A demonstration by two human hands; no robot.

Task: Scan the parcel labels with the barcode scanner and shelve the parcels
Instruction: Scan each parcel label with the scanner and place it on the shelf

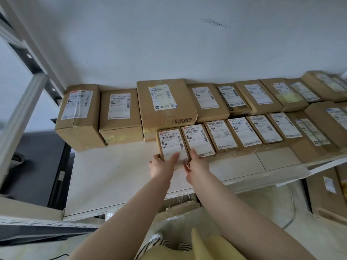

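Observation:
A small brown parcel [171, 143] with a white label reading 866 303 666 lies on the white shelf [116, 175], at the left end of a front row of small parcels. My left hand [162, 165] holds its near left corner, thumb on the label. My right hand [196, 166] holds its near right corner, with the thumb up between it and the neighbouring parcel [198, 140] labelled 900 A09 072. No barcode scanner is in view.
Larger cartons [80, 117] [165, 104] stand along the back of the shelf against the white wall. Several small parcels [242, 131] fill the front row to the right. A metal shelf upright [20, 117] rises on the left. More boxes [326, 192] sit below on the right.

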